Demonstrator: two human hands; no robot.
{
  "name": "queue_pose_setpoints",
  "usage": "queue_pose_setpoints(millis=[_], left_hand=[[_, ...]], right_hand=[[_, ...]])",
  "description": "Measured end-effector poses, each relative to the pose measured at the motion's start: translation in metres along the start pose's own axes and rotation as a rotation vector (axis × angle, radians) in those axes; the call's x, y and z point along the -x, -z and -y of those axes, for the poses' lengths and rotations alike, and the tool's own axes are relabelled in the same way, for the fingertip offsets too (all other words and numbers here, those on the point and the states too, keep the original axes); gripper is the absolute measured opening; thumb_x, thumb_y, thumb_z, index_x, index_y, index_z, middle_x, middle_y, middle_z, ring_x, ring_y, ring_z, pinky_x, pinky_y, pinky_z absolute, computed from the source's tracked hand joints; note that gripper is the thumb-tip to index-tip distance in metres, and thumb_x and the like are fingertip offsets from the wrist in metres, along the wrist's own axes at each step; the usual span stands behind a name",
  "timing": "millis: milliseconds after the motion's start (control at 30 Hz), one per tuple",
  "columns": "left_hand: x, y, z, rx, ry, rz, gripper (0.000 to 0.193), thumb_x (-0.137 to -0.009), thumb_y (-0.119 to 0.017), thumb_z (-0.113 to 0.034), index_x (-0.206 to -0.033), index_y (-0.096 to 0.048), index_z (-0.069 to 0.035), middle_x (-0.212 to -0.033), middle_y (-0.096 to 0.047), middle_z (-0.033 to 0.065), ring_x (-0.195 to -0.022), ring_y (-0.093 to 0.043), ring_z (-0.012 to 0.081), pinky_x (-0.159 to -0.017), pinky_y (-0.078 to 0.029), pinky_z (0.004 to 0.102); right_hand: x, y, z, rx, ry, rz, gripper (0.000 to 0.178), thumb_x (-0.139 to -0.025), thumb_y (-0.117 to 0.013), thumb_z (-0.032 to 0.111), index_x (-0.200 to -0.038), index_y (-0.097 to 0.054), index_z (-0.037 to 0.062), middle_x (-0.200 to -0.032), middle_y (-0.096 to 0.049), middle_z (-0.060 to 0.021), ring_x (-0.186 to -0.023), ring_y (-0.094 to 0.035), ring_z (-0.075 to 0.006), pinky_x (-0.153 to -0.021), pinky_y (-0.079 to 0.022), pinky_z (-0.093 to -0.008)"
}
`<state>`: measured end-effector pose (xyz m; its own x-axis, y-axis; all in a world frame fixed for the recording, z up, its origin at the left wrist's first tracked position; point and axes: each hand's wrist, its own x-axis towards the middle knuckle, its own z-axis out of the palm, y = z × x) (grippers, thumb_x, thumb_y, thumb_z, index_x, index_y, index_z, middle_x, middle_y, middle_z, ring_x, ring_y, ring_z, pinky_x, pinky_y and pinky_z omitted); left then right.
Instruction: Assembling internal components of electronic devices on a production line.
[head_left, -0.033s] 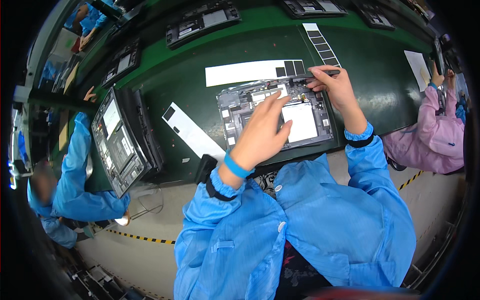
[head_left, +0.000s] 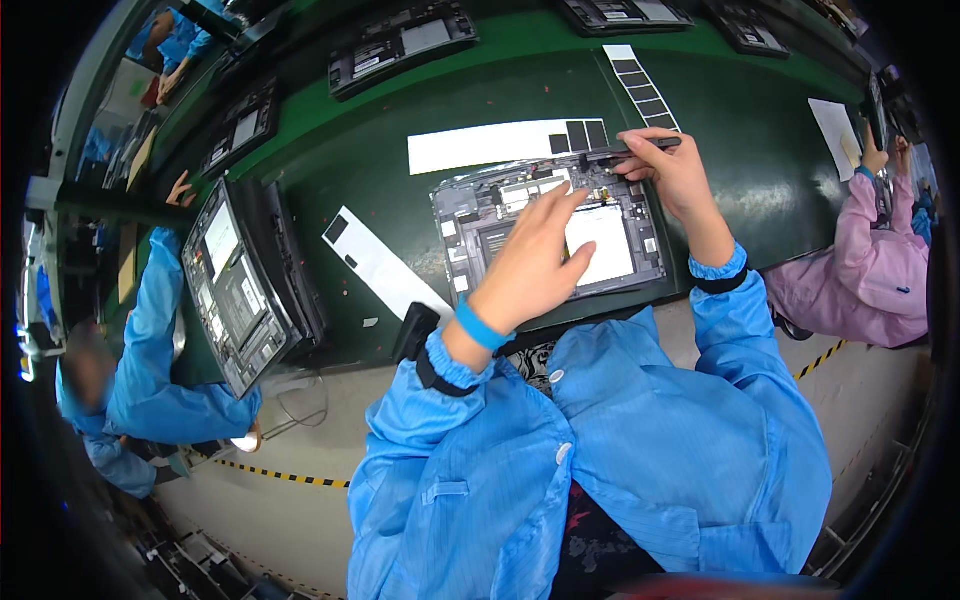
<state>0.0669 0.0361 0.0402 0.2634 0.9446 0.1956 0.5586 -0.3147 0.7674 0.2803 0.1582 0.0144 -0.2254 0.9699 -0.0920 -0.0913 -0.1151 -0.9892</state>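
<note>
An opened laptop chassis (head_left: pixel 463 228) with bare circuit boards lies in front of me, a white rectangular panel (head_left: pixel 600 246) at its right middle. My right hand (head_left: pixel 662 172) pinches black tweezers (head_left: pixel 664 143) over the far right part of the chassis, their tips close to the board. Over the middle of the chassis, my left hand (head_left: pixel 535 255) has its fingers stretched out and thumb apart; the fingertips rest at or just above the board and hide some of it. Just beyond the chassis lies a white strip (head_left: pixel 470 150) with black patches.
Another white strip (head_left: pixel 385 268) lies left of the chassis, a third (head_left: pixel 640 88) at far right. Stacked open chassis (head_left: pixel 235 290) stand at the left; more (head_left: pixel 403 48) line the far side. A co-worker in blue (head_left: pixel 150 330) sits left, one in pink (head_left: pixel 860 260) right.
My left hand has shifted slightly to the right over the board. My right hand and the tweezers have barely moved.
</note>
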Motion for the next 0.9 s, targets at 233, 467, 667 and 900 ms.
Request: queue_pose_setpoints(millis=[233, 467, 667, 900], left_hand=[[-0.022, -0.024, 0.006, -0.065, -0.149, 0.158, 0.054, -0.082, -0.064, -0.018, -0.13, -0.049, 0.0, -0.137, -0.047, 0.0181, -0.122, -0.044, 0.0359, -0.104, -0.036, 0.042], [-0.021, -0.027, 0.006, -0.091, -0.132, 0.137, 0.039, -0.079, -0.067, -0.014, -0.115, -0.058, -0.001, -0.135, -0.049, 0.0132, -0.119, -0.046, 0.0334, -0.102, -0.038, 0.0415], [-0.018, -0.029, 0.004, -0.101, -0.134, 0.129, 0.035, -0.08, -0.067, -0.015, -0.112, -0.06, -0.003, -0.135, -0.049, 0.0129, -0.119, -0.046, 0.0334, -0.101, -0.038, 0.0418], [-0.018, -0.037, -0.003, -0.253, -0.132, 0.055, 0.035, -0.078, -0.07, -0.024, -0.107, -0.059, -0.007, -0.139, -0.042, 0.0228, -0.124, -0.04, 0.0393, -0.101, -0.036, 0.0454]], right_hand=[[-0.004, 0.014, -0.005, -0.093, -0.012, 0.064, 0.022, -0.087, -0.067, 0.013, -0.099, -0.066, -0.0063, -0.083, -0.069, -0.0163, -0.069, -0.07, -0.0201, -0.059, -0.056, -0.0236], [-0.003, 0.014, -0.008, -0.092, -0.065, 0.086, 0.019, -0.086, -0.069, 0.01, -0.096, -0.066, -0.0064, -0.079, -0.068, -0.0161, -0.067, -0.07, -0.0196, -0.058, -0.056, -0.0232], [-0.001, 0.015, -0.013, -0.104, -0.063, 0.038, 0.017, -0.086, -0.067, 0.006, -0.097, -0.066, -0.0073, -0.081, -0.068, -0.0175, -0.071, -0.07, -0.0202, -0.061, -0.058, -0.0238], [0.001, 0.014, -0.008, -0.089, -0.073, 0.03, 0.017, -0.086, -0.066, 0.004, -0.098, -0.065, -0.0076, -0.082, -0.069, -0.0178, -0.073, -0.07, -0.0206, -0.063, -0.059, -0.0245]])
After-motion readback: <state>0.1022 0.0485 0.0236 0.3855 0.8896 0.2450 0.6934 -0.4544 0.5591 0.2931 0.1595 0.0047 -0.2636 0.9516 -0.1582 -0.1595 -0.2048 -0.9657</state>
